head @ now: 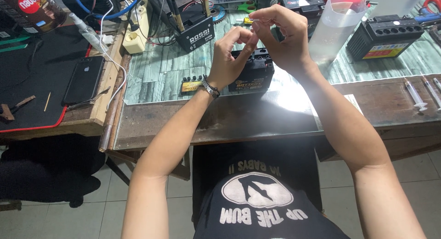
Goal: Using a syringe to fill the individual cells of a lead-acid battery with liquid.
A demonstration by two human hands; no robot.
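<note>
Battery (pixel 257 76) — half hidden behind hands

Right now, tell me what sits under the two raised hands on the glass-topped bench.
A small black box-shaped battery with a yellow label. The left hand and right hand cover most of its top.

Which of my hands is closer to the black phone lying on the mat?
Left. Your left hand is raised over the small black battery, on the side toward the phone; your right hand is farther right.
</note>
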